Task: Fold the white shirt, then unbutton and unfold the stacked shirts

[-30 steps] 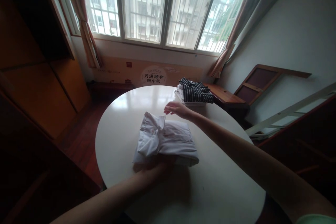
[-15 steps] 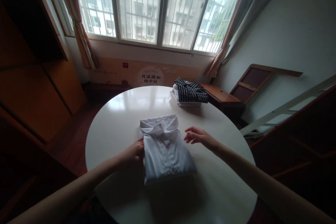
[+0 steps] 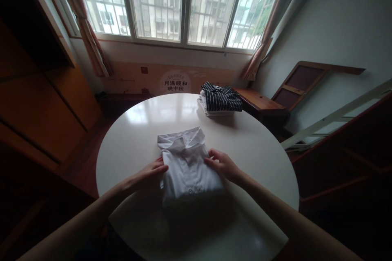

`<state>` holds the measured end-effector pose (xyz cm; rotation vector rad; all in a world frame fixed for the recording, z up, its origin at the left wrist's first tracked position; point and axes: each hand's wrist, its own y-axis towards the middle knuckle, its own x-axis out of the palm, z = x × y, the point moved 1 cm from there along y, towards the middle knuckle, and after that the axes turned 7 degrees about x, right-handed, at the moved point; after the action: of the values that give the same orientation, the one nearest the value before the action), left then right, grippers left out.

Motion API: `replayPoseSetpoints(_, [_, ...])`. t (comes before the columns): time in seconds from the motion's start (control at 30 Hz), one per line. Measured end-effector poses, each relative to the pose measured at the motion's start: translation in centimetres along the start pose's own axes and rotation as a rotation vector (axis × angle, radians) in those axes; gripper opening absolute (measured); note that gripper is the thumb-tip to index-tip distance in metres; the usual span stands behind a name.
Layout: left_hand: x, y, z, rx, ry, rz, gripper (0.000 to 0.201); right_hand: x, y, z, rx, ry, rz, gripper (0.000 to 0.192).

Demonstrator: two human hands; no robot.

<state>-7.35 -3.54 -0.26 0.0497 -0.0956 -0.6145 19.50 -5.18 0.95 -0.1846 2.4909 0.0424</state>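
Observation:
A folded white button-up shirt [image 3: 190,167] lies on the round white table [image 3: 122,159], its collar pointing toward the window. At its left side my left hand [image 3: 154,170] grips the edge, thumb on top and the other fingers partly hidden beside and below the cloth. My right hand [image 3: 222,164] holds the opposite edge just under the collar, with the thumb on the fabric. The shirt's lower end sits in shadow.
Toward the back right of the table is a stack of folded clothes with a black-and-white striped shirt [image 3: 223,98] on top. Beyond it stand a wooden bench [image 3: 260,100] and a barred window [image 3: 183,4]. An orange-brown cabinet [image 3: 39,110] is at the left.
My right hand has moved left from above the table onto the shirt's right edge and closed on it. My left hand's thumb now rests on top of the shirt. The view has shifted slightly.

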Motion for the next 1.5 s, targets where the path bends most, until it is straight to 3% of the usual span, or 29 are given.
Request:
replayPoseSetpoints(0.1, [0.3,-0.2,-0.8,-0.102,-0.008,0.001,0.026,0.4,-0.4,0.2,-0.015,-0.07,0.08,0.022])
replayPoseSetpoints(0.27, [1.2,-0.2,-1.0,-0.142,-0.131,0.217,0.027,1.0,-0.4,0.4,0.032,-0.062,0.231,0.02])
replayPoseSetpoints(0.5, [1.3,1.6,0.7,-0.191,-0.086,0.423,0.035,0.8,1.3,0.2,0.072,-0.016,0.182,0.032])
replayPoseSetpoints(0.67, [0.6,3.1,0.8,-0.223,0.003,0.455,0.031,0.6,2.8,0.5,0.158,0.024,0.15,0.041])
replayPoseSetpoints(0.77, [0.3,3.3,0.7,-0.096,0.05,0.483,0.029,0.6,3.2,0.6,0.137,0.077,0.118,0.033])
replayPoseSetpoints(0.9, [0.1,3.0,0.1,0.006,0.112,0.563,0.026,0.7,2.8,0.5,0.065,0.018,0.22,0.027])
replayPoseSetpoints(1.03, [-0.8,3.4,-0.1,-0.133,-0.019,0.58,0.023,0.4,3.1,0.4,0.201,0.19,0.175,0.017])
replayPoseSetpoints(1.13, [-1.7,4.4,0.5,-0.25,-0.226,0.519,0.019,-0.3,3.9,0.4,0.359,0.441,0.172,0.021])
replayPoseSetpoints(1.2, [-1.9,5.3,1.0,-0.264,-0.307,0.469,0.02,-0.6,4.7,0.2,0.373,0.547,0.202,0.026])
replayPoseSetpoints(1.33, [-1.3,7.0,1.3,-0.159,-0.375,0.5,0.012,-0.2,6.3,-0.5,0.322,0.68,0.191,0.023])
replayPoseSetpoints(1.5, [-0.1,7.8,0.6,0.048,-0.483,0.586,0.019,0.8,7.2,-0.2,0.175,0.8,0.342,0.027])
